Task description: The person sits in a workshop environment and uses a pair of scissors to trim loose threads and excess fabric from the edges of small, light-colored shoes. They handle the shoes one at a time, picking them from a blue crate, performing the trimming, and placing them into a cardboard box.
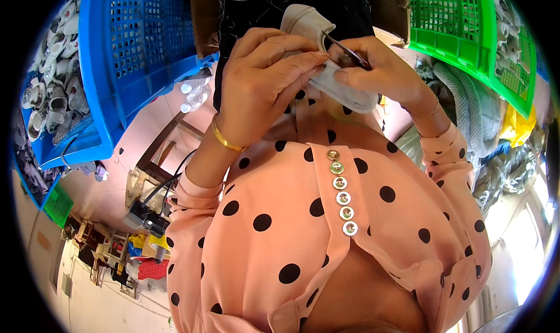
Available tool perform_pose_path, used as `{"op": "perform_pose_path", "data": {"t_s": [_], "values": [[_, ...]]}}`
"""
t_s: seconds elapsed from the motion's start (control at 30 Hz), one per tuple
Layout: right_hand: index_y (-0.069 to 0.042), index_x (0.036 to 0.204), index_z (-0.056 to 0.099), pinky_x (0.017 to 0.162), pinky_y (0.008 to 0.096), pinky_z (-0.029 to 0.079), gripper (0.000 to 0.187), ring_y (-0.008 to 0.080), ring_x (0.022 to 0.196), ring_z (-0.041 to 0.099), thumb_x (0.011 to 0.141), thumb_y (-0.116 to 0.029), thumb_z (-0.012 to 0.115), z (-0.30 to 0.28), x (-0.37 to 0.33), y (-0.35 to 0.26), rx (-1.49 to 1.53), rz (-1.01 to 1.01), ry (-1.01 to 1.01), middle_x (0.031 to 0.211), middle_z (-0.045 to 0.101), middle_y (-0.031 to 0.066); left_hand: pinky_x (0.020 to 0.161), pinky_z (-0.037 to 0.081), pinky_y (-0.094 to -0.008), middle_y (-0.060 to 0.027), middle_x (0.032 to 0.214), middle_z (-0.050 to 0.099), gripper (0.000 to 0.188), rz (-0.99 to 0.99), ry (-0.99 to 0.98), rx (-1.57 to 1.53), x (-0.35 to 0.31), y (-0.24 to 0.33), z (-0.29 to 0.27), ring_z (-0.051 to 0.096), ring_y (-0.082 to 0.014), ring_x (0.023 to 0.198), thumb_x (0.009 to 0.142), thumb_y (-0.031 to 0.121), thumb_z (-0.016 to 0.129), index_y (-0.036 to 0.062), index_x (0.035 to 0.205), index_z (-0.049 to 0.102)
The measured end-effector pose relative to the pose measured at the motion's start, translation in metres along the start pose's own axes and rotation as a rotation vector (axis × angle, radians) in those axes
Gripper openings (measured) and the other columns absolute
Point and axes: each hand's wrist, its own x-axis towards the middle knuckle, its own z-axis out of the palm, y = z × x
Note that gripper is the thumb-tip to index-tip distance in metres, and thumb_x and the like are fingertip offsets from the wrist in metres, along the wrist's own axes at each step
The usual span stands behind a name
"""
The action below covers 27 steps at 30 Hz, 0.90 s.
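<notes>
A small white shoe (pixel 350 94) is held over my lap, its pale toe and heel sticking out on either side of my fingers. My left hand (pixel 256 70), with a gold bangle at the wrist, is closed on it, thumb and fingers pinching the edge near its opening. Closed round small dark scissors (pixel 352 54) is my right hand (pixel 379 67). Their thin pointed blade reaches to the shoe's edge, close to my left fingertips. The scissors' handles are mostly hidden in my palm. My right thumb rests against the shoe's side.
A blue plastic crate (pixel 99 70) stands at my left, with many small white shoes (pixel 55 100) beyond its wall. On my right is a green crate (pixel 461 35) near more shoes. Clear plastic bottles (pixel 195 94) lie by the blue crate; a grey knitted cloth (pixel 466 100) hangs at right.
</notes>
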Motion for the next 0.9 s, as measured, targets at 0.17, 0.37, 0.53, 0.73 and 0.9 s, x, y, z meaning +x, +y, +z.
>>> {"op": "perform_pose_path", "data": {"t_s": [0.17, 0.37, 0.53, 0.73, 0.9], "values": [[0.002, 0.092, 0.062, 0.067, 0.0222, 0.040, 0.018, 0.0044, 0.074, 0.046, 0.085, -0.014, 0.059, 0.005, 0.003, 0.028, 0.192, 0.051, 0.072, 0.078, 0.053, -0.0024, 0.071, 0.051, -0.0315, -0.0045, 0.095, 0.065, 0.024, 0.121, 0.062, 0.085, -0.009, -0.017, 0.031, 0.061, -0.0232, 0.083, 0.067, 0.006, 0.071, 0.0067, 0.091, 0.068], [0.000, 0.092, 0.062, 0.062, 0.0282, 0.044, 0.034, 0.0139, 0.065, 0.054, 0.093, -0.034, 0.059, -0.004, -0.006, 0.036, -0.238, -0.102, 0.294, 0.069, 0.057, 0.0053, 0.066, 0.051, -0.0302, -0.0055, 0.092, 0.062, 0.022, -0.020, 0.038, 0.089, -0.014, -0.015, 0.046, 0.060, -0.0233, 0.081, 0.069, 0.004, 0.071, 0.0050, 0.090, 0.062], [-0.004, 0.077, 0.056, 0.049, 0.0405, 0.041, 0.049, 0.0343, 0.056, 0.057, 0.093, -0.050, 0.053, -0.021, -0.007, 0.021, -1.013, -0.269, 0.372, 0.056, 0.054, 0.0142, 0.066, 0.052, -0.0309, -0.0065, 0.093, 0.060, 0.026, -0.076, 0.040, 0.070, -0.015, -0.019, 0.047, 0.060, -0.0245, 0.082, 0.071, 0.000, 0.071, 0.0047, 0.093, 0.059], [-0.004, 0.067, 0.057, 0.048, 0.0414, 0.043, 0.059, 0.0340, 0.054, 0.057, 0.093, -0.056, 0.047, -0.031, -0.002, 0.003, -1.256, -0.244, 0.254, 0.056, 0.054, 0.0150, 0.067, 0.052, -0.0314, -0.0083, 0.097, 0.059, 0.030, -0.104, 0.043, 0.086, -0.018, -0.016, 0.047, 0.060, -0.0256, 0.084, 0.071, -0.001, 0.071, 0.0047, 0.098, 0.058], [-0.004, 0.065, 0.059, 0.050, 0.0421, 0.044, 0.061, 0.0349, 0.055, 0.057, 0.094, -0.056, 0.046, -0.033, 0.004, 0.000, -1.284, -0.268, 0.222, 0.056, 0.055, 0.0150, 0.068, 0.052, -0.0323, -0.0089, 0.097, 0.061, 0.021, -0.145, 0.036, 0.072, -0.018, -0.013, 0.047, 0.061, -0.0260, 0.082, 0.080, -0.001, 0.070, 0.0050, 0.098, 0.059]]}}
